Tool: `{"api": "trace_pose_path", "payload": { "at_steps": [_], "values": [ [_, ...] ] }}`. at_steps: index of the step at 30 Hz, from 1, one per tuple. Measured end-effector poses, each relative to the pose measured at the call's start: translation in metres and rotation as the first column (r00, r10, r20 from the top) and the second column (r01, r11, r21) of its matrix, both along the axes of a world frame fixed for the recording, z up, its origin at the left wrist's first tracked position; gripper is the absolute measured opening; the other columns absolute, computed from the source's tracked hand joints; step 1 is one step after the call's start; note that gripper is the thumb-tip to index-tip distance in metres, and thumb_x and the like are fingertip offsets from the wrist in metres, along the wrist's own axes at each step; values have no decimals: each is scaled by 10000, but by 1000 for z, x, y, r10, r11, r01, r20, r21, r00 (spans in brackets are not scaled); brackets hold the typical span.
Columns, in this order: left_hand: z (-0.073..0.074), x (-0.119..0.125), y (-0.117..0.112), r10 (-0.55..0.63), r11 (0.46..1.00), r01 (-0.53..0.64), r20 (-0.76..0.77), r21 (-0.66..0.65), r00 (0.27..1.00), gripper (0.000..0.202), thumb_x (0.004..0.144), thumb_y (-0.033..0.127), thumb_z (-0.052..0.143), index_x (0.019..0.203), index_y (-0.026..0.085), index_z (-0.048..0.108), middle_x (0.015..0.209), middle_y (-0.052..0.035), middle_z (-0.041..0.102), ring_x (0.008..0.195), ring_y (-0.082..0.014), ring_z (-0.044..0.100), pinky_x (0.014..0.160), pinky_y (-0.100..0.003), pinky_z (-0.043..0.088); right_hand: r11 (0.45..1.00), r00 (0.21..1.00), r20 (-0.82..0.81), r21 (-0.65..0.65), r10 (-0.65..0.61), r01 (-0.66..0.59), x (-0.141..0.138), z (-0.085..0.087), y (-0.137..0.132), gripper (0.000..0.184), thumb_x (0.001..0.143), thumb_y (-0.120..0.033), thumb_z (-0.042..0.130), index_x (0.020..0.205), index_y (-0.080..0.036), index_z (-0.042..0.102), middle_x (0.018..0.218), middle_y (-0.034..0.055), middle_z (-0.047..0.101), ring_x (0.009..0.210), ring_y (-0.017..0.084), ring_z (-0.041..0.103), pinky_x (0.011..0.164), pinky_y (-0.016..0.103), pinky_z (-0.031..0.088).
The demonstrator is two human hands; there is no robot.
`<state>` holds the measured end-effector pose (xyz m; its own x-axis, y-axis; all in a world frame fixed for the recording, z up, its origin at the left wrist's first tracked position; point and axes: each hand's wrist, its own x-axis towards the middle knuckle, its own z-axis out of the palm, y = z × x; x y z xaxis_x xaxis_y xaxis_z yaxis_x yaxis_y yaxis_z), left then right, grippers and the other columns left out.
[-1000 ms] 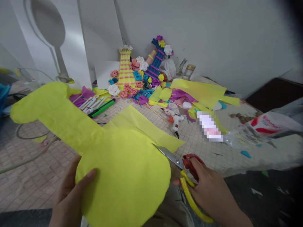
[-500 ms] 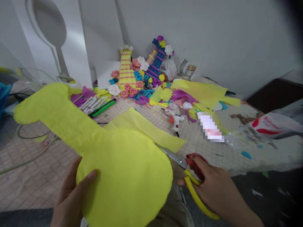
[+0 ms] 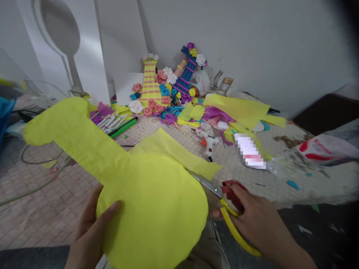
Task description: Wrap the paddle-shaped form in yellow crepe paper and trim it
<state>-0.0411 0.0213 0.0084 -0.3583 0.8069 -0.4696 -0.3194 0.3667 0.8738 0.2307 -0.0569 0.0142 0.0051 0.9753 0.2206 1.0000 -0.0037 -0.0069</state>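
Note:
My left hand (image 3: 89, 231) is closed on the lower left edge of a big yellow paper shape (image 3: 146, 201), thumb on top; the shape has a round body and a long neck running up to the left. My right hand (image 3: 258, 224) grips a pair of scissors (image 3: 221, 201) with red and yellow handles. Their steel blades meet the paper's right edge, where a loose yellow strip (image 3: 179, 153) hangs off behind the shape.
The tiled floor (image 3: 42, 209) holds markers (image 3: 117, 125), a white glue gun (image 3: 209, 144), scraps of yellow and purple paper (image 3: 238, 108), two paper-flower guitar models (image 3: 165, 84) against the wall, a glass jar (image 3: 226, 85), a plastic bag (image 3: 322, 147) and a grey cable (image 3: 33, 186).
The paper shape and both hands have drifted slightly to the right. The scissors stay at the same place on the paper's right edge.

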Motion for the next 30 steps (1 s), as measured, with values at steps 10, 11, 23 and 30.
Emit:
{"api": "trace_pose_path", "payload": {
  "at_steps": [10,11,23,30],
  "values": [
    [4,2,-3,-6,1000,6,5,26,1000,600,390,197,762,955,351,633,771,67,719,567,-177,652,467,-188,525,987,995,-76,-156,-60,48,8,2,-1,374,677,-433,559,948,-181,505,662,27,655,543,214,616,467,269,389],
    [5,3,-3,-11,999,10,2,30,1000,586,389,201,763,944,345,637,763,66,719,560,-177,651,462,-187,523,982,992,-101,-179,-76,57,9,2,-2,387,669,-437,567,951,-180,506,671,31,657,559,217,617,478,273,395],
    [3,3,-5,-18,1000,18,0,17,1000,609,369,224,786,946,352,638,796,75,716,572,-161,651,488,-165,531,914,927,-350,-404,-135,-20,5,4,0,249,692,-417,566,783,-214,452,650,-9,566,577,168,524,506,261,363],
    [1,4,-6,19,999,-20,22,27,1000,625,385,193,768,972,360,636,767,79,718,552,-153,646,468,-155,520,973,972,-234,-229,-28,-27,5,-2,-4,247,683,-298,543,884,-195,443,668,13,615,565,188,576,492,259,376]
  ]
}}
